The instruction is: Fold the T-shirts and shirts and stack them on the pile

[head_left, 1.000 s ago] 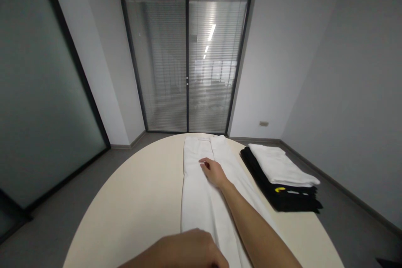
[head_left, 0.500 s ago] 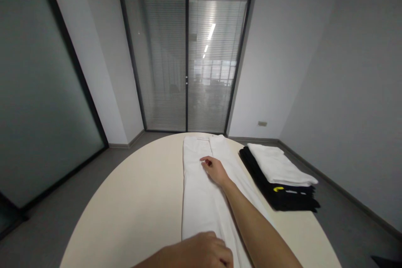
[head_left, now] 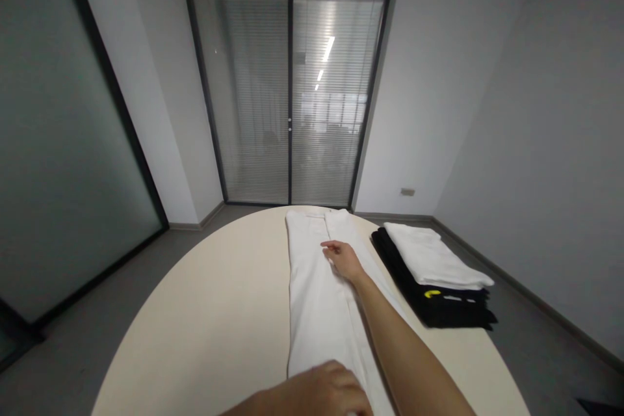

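On the far left, a frosted panel (head_left: 63, 130) stood in a dark frame over the grey floor (head_left: 160, 273). Next came the pale, round table (head_left: 205, 318), which bore everything near the hands; its left part lay bare. Beyond its far rim, blinds (head_left: 244, 97) covered two panes in a dark frame.

The left hand (head_left: 324, 391) was low at the near edge of view, over the cloth, with its fingers curled; whether they gripped the cloth, I could not tell. The white cloth (head_left: 312, 312) lay lengthwise along the middle of the table, from near the far rim to the bottom of view, with a long crease down it.

The right hand (head_left: 345, 261) was over the far part of the cloth, fingers loosely bent; whether the tips pinched it, I could not tell.

To the right, apart from the cloth, sat a black pile (head_left: 409, 302) with a yellow mark (head_left: 431, 294) on its near side and a folded white piece (head_left: 433, 257) on top.
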Demonstrator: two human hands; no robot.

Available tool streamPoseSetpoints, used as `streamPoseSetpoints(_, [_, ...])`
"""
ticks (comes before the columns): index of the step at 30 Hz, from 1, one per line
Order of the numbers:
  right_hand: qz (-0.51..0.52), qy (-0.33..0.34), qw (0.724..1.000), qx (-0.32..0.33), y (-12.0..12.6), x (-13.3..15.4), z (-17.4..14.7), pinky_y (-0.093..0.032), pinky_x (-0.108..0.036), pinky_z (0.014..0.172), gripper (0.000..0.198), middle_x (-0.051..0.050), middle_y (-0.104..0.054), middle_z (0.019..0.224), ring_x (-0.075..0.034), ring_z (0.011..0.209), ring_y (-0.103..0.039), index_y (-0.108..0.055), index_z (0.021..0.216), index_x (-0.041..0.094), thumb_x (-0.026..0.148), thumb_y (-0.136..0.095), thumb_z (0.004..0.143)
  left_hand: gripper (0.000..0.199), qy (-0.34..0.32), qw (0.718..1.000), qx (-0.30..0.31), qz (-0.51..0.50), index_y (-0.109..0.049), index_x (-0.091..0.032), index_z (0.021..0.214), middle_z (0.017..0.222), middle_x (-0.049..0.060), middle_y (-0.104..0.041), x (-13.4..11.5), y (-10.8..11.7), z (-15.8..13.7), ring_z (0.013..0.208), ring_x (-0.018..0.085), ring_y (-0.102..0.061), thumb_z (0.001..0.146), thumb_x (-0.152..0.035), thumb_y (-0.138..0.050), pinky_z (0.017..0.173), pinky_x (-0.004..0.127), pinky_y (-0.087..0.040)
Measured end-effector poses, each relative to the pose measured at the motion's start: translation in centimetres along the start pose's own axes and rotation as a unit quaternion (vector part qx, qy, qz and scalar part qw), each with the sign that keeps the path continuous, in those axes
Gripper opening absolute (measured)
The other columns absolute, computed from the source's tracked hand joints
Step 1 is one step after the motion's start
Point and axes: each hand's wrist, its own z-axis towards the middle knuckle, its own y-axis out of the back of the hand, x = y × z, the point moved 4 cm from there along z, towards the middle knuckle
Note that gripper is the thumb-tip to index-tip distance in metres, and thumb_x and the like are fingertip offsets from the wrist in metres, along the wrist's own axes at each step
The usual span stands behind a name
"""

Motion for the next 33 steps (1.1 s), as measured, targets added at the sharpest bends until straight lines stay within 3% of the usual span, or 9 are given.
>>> streamPoseSetpoints(4, [-0.014, -0.002, 1.000, 0.003, -0.1, -0.5, 0.0, -0.044, -0.023, 0.057, 0.035, -0.005, -0.071, 0.080, -0.013, 0.063, -0.059, -0.075, 0.103, 0.014, 0.031, -0.059, 0.076, 0.051, -0.010, 0.999, -0.029, 0.026, -0.033, -0.031, 0.153, 0.148, 0.008, -0.051, -1.0, 1.1, -0.3, 0.137, 0.025, -0.045, 0.103, -0.032, -0.045, 0.114, 0.038, -0.035])
streamPoseSetpoints(8, [-0.047, 0.005, 0.999, 0.000, -0.3, -0.6, -0.2, -0.047, -0.026, 0.063, 0.035, -0.006, -0.072, 0.084, -0.015, 0.067, -0.061, -0.074, 0.105, 0.013, 0.027, -0.060, 0.076, 0.058, 0.015, 1.000, 0.011, -0.023, -0.012, -0.027, 0.160, 0.154, 0.007, -0.044, -1.0, 1.2, -0.6, 0.144, 0.026, -0.037, 0.105, -0.030, -0.032, 0.119, 0.041, -0.031])
streamPoseSetpoints(14, [-0.112, 0.028, 0.993, 0.023, -0.1, 0.2, -0.1, -0.046, -0.036, 0.092, 0.036, -0.008, -0.072, 0.105, -0.020, 0.092, -0.063, -0.073, 0.107, 0.018, 0.024, -0.069, 0.072, 0.059, 0.019, 0.999, 0.006, -0.034, -0.015, -0.021, 0.159, 0.153, 0.011, -0.045, -0.3, 0.5, -0.5, 0.143, 0.024, -0.039, 0.105, -0.030, -0.036, 0.116, 0.035, -0.032])
streamPoseSetpoints(17, [-0.139, 0.010, 0.989, 0.048, 0.3, 0.3, 0.1, -0.047, -0.035, 0.090, 0.041, -0.006, -0.072, 0.100, -0.021, 0.092, -0.064, -0.073, 0.107, 0.021, 0.021, -0.075, 0.066, 0.055, -0.004, 0.998, 0.015, -0.064, -0.021, -0.025, 0.158, 0.150, 0.007, -0.050, -0.6, 0.7, -0.7, 0.143, 0.022, -0.039, 0.105, -0.031, -0.036, 0.114, 0.033, -0.035])
streamPoseSetpoints(20, [-0.155, -0.014, 0.985, 0.079, 0.7, 0.4, 0.6, -0.049, -0.029, 0.076, 0.049, -0.003, -0.074, 0.091, -0.018, 0.079, -0.065, -0.073, 0.108, 0.022, 0.020, -0.080, 0.059, 0.048, -0.016, 0.997, 0.015, -0.073, -0.032, -0.031, 0.153, 0.148, 0.003, -0.052, -1.2, 2.8, -1.1, 0.139, 0.017, -0.044, 0.105, -0.033, -0.036, 0.113, 0.029, -0.034])
streamPoseSetpoints(23, [-0.171, -0.035, 0.981, 0.084, 0.8, 0.5, 1.6, -0.047, -0.026, 0.067, 0.039, -0.004, -0.074, 0.084, -0.017, 0.071, -0.066, -0.074, 0.103, 0.019, 0.029, -0.079, 0.066, 0.051, 0.114, 0.992, -0.054, -0.005, -0.042, -0.029, 0.149, 0.157, 0.006, -0.039, -0.1, 6.3, -1.9, 0.145, 0.025, -0.034, 0.100, -0.041, -0.048, 0.119, 0.043, -0.026])
streamPoseSetpoints(25, [-0.192, -0.051, 0.978, 0.068, 0.8, 0.8, 2.5, -0.046, -0.027, 0.067, 0.025, -0.006, -0.074, 0.080, -0.019, 0.072, -0.067, -0.076, 0.094, 0.018, 0.035, -0.072, 0.076, 0.060, 0.237, 0.966, -0.098, 0.042, -0.040, -0.023, 0.150, 0.163, 0.010, -0.024, 1.4, 8.2, -2.7, 0.151, 0.032, -0.019, 0.095, -0.040, -0.054, 0.121, 0.054, -0.020])
streamPoseSetpoints(27, [-0.217, -0.068, 0.973, 0.046, 0.5, 1.1, 3.5, -0.045, -0.029, 0.069, 0.022, -0.010, -0.074, 0.079, -0.021, 0.076, -0.068, -0.076, 0.083, 0.018, 0.037, -0.066, 0.080, 0.067, 0.320, 0.940, -0.108, 0.055, -0.034, -0.019, 0.153, 0.165, 0.012, -0.013, 2.9, 9.1, -3.5, 0.152, 0.033, -0.009, 0.093, -0.038, -0.055, 0.121, 0.058, -0.017])
streamPoseSetpoints(33, [-0.257, -0.105, 0.961, 0.015, -1.5, 2.0, 6.1, -0.047, -0.034, 0.076, 0.032, -0.015, -0.076, 0.091, -0.027, 0.089, -0.069, -0.076, 0.082, 0.019, 0.049, -0.064, 0.082, 0.071, 0.366, 0.929, -0.048, 0.011, -0.030, -0.023, 0.156, 0.165, 0.009, -0.004, 4.7, 8.4, -4.2, 0.152, 0.033, 0.002, 0.093, -0.044, -0.053, 0.122, 0.058, -0.007])
